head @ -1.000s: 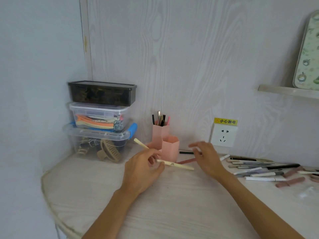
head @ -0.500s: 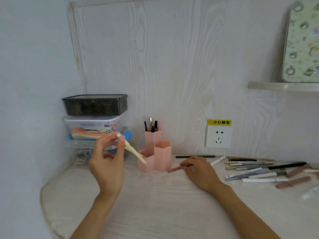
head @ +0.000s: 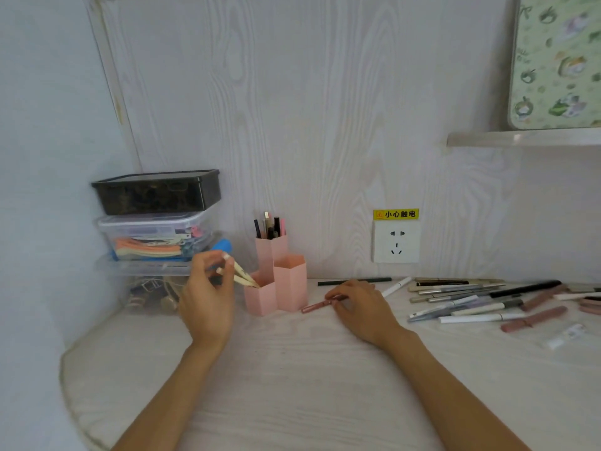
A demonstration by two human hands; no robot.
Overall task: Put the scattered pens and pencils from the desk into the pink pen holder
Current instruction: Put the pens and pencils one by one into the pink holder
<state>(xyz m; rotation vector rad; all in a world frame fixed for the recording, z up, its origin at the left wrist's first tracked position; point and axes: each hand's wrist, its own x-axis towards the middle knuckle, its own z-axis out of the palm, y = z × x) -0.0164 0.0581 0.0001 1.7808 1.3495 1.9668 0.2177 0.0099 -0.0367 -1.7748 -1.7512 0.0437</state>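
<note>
Pens (head: 468,299) lie scattered on the bench (head: 292,385) right of the pink pen holder (head: 276,288), which stands by the wood-grain wall. Left hand (head: 208,294), raised, pinches a cream pen (head: 242,275) tilted into the holder's lowest cup. Right hand (head: 361,304) rests low, fingers apparently pinching a mauve pen (head: 317,305), though blur obscures the grip. Stacked storage boxes (head: 156,229) fill the corner; a wall socket (head: 396,242) sits behind.

Beside the left fingers (head: 208,268), the pen holder (head: 289,281) looks matt pink plastic; the desk (head: 292,369) under them shows pale, smooth wood grain; the storage boxes (head: 156,222) behind are glossy plastic.
</note>
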